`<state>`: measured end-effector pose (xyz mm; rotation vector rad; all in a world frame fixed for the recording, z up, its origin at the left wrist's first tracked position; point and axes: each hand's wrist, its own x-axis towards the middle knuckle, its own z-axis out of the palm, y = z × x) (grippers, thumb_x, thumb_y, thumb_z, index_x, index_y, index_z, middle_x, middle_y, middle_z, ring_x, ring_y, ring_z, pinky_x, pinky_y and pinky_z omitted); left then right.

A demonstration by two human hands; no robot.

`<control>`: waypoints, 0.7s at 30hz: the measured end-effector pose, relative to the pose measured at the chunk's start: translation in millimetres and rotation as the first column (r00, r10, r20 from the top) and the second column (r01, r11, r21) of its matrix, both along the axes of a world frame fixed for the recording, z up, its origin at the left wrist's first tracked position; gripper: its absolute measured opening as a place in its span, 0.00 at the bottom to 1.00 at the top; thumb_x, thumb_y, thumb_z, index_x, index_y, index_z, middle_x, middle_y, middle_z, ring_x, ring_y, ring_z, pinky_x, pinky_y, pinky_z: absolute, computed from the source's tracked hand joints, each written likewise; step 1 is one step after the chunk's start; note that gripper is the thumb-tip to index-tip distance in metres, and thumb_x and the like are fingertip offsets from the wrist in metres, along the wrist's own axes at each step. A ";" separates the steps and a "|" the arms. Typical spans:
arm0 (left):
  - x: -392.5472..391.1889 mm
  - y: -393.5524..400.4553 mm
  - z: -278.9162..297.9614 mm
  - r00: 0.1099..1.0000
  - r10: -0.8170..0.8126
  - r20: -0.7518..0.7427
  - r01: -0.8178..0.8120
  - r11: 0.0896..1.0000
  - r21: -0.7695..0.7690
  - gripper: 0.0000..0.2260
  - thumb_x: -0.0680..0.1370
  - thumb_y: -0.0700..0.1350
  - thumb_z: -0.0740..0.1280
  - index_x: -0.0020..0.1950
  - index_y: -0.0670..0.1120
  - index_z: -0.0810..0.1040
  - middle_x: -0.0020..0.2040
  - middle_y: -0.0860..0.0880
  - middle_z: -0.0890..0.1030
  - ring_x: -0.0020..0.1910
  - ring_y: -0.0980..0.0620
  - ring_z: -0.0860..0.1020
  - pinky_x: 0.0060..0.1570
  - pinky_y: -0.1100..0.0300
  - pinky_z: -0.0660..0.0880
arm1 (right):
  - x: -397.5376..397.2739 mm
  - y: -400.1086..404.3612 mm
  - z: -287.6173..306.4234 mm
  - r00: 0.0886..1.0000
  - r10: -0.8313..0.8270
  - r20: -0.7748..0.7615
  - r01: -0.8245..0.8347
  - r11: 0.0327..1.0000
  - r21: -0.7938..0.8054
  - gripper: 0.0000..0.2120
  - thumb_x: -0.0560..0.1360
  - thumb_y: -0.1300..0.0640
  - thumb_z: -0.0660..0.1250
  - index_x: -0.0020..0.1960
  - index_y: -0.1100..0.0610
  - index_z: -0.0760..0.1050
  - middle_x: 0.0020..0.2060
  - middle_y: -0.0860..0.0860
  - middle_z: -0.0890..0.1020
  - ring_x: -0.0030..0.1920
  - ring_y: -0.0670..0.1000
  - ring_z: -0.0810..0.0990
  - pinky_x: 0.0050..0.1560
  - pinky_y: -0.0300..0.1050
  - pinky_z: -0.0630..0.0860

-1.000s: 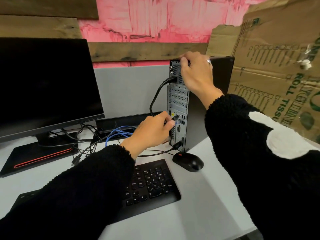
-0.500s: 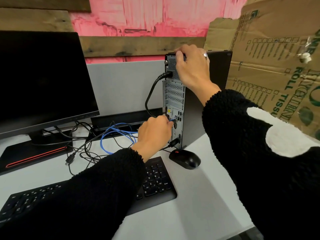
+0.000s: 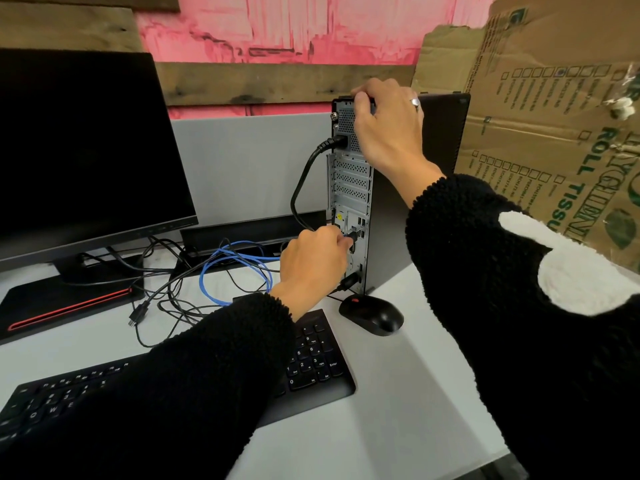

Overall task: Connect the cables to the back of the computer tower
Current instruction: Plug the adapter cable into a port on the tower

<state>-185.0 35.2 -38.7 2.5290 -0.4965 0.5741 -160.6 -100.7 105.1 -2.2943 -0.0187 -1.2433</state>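
Tower: I am seeing the slim black computer tower with a grey perforated metal back panel point(image 3: 349, 188) standing upright at the far right of the white bench point(image 3: 398, 393), its back turned toward me.
Right hand: my right hand point(image 3: 388, 129) is resting over the tower's top rear corner, fingers curling down over the top edge and gripping it; a ring is showing on one finger.
Left hand: my left hand point(image 3: 313, 263) is reaching to the lower ports, fingers pinching a small black plug point(image 3: 351, 236) that is sitting right against the back panel; I cannot tell whether it is fully seated.
Power lead: a thick black power cable point(image 3: 303, 181) is sitting plugged in near the top of the panel and looping down behind my left hand.
Bottom port: another black connector point(image 3: 349, 281) is sitting at the foot of the panel, just above the black mouse with a red wheel point(image 3: 372, 315).
Loose cables: a coiled blue network cable point(image 3: 221, 268) and a tangle of thin black cables point(image 3: 166, 299) are lying on the bench between the tower and the black flat monitor on a red-striped base point(image 3: 79, 150).
Keyboard: a black keyboard point(image 3: 311, 362) is lying under my left sleeve.
Backdrop: brown printed cardboard point(image 3: 554, 116) is leaning behind the tower.
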 end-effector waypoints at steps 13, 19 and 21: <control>0.2 -8.8 6.1 0.997 0.024 0.075 -0.030 0.996 0.085 0.13 0.84 0.54 0.61 0.54 0.48 0.81 0.46 0.44 0.84 0.46 0.37 0.81 0.40 0.51 0.73 | 3.1 1.5 -0.2 1.000 0.001 0.020 -0.002 1.000 0.023 0.17 0.84 0.51 0.54 0.60 0.50 0.81 0.56 0.47 0.80 0.67 0.52 0.72 0.75 0.54 0.61; -1.2 -16.0 10.9 0.994 0.042 0.098 -0.056 0.988 0.141 0.12 0.84 0.52 0.63 0.53 0.46 0.81 0.48 0.43 0.84 0.47 0.37 0.82 0.39 0.52 0.71 | 4.6 1.2 -0.1 1.000 0.007 0.019 -0.008 0.999 0.050 0.16 0.84 0.52 0.54 0.59 0.48 0.81 0.52 0.43 0.75 0.67 0.50 0.71 0.77 0.55 0.58; -1.4 -15.7 11.6 0.990 0.044 0.135 -0.068 0.982 0.178 0.13 0.85 0.53 0.61 0.54 0.46 0.81 0.48 0.43 0.84 0.47 0.37 0.82 0.38 0.52 0.70 | 4.7 0.6 -0.3 1.000 0.009 0.015 -0.010 0.999 0.046 0.16 0.84 0.51 0.54 0.59 0.48 0.81 0.52 0.42 0.75 0.67 0.49 0.72 0.77 0.55 0.58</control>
